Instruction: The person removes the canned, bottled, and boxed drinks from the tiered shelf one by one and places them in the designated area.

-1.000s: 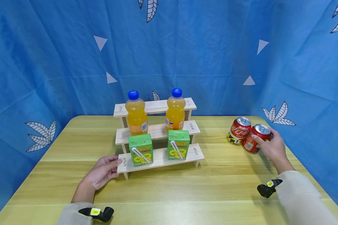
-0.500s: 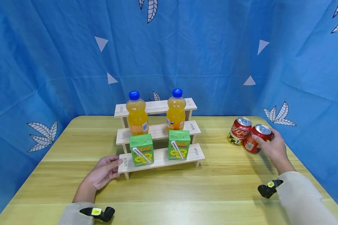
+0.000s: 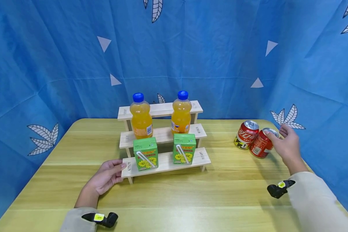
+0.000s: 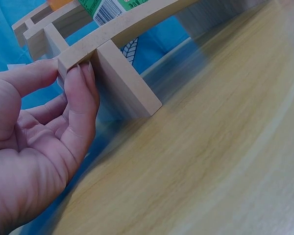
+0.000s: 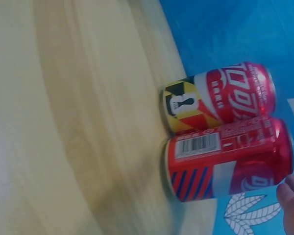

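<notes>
Head view, red cans (image 3: 260,145) upright, long axes vertical, right grip (image 3: 289,146) perhaps touching

Open tabletop (image 3: 220,193) between wooden rack (image 3: 162,135) and red cans (image 3: 247,132), blue curtain (image 3: 220,48) barring the way behind

Counted before my two hands (image 3: 105,178) (image 3: 290,149)
Wooden stand (image 3: 162,110), one, of three shelves (image 3: 165,162); orange-filled bottles (image 3: 141,120) (image 3: 181,115), two; green cartons (image 3: 145,154) (image 3: 184,149), two; red cans (image 3: 246,134) (image 3: 262,144), two; table (image 3: 174,203), one.
</notes>
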`<state>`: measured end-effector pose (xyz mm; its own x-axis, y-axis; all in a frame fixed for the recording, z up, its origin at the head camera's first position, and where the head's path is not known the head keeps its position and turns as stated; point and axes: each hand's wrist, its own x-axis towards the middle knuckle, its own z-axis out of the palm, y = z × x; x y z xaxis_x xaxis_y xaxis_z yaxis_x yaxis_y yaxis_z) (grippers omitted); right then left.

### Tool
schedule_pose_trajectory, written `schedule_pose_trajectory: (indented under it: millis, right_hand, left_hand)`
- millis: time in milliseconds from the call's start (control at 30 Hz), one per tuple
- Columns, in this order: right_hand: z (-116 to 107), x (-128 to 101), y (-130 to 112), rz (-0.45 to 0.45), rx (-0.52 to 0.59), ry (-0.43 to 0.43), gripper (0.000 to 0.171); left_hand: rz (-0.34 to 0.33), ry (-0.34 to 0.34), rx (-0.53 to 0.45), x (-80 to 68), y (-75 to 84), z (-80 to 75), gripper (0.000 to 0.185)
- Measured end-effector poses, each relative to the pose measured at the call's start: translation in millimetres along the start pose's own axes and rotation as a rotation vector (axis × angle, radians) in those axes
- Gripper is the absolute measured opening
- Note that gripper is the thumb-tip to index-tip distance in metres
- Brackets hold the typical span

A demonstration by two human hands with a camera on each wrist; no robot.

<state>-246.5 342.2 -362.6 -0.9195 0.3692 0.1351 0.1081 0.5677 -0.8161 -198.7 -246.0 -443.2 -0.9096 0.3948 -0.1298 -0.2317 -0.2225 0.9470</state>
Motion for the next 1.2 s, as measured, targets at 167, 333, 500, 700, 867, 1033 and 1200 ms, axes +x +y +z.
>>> schedule_pose_trajectory:
  millis: [167, 333, 500, 700, 867, 1033, 1200]
  right_hand:
    - [-1, 2, -12, 0.005, -0.006, 0.033, 0.083]
    - [0, 2, -26, -0.018, -0.009, 0.039, 0.081]
    - [5, 0, -41, -0.051, 0.012, -0.002, 0.082]
    - [13, -7, -61, -0.123, 0.027, -0.078, 0.086]
    - [25, -11, -79, -0.178, 0.036, -0.125, 0.084]
    - [43, -13, -97, -0.226, 0.076, -0.166, 0.083]
    - [60, -15, -113, -0.255, 0.132, -0.210, 0.081]
  left_hand:
    - [-0.013, 0.020, 0.014, 0.6, 0.7, 1.3, 0.019]
    - [-0.018, 0.025, 0.010, 0.7, 1.1, 1.6, 0.021]
    - [-0.019, 0.019, 0.006, -0.2, 2.3, 2.5, 0.023]
    - [-0.024, 0.028, 0.006, 0.8, 3.1, 3.2, 0.023]
    - [-0.022, 0.027, 0.017, 0.8, 3.5, 2.8, 0.028]
    - [-0.012, 0.017, 0.016, -0.3, 2.4, 0.9, 0.025]
    - [-0.004, 0.002, 0.012, 0.0, 1.1, 0.8, 0.022]
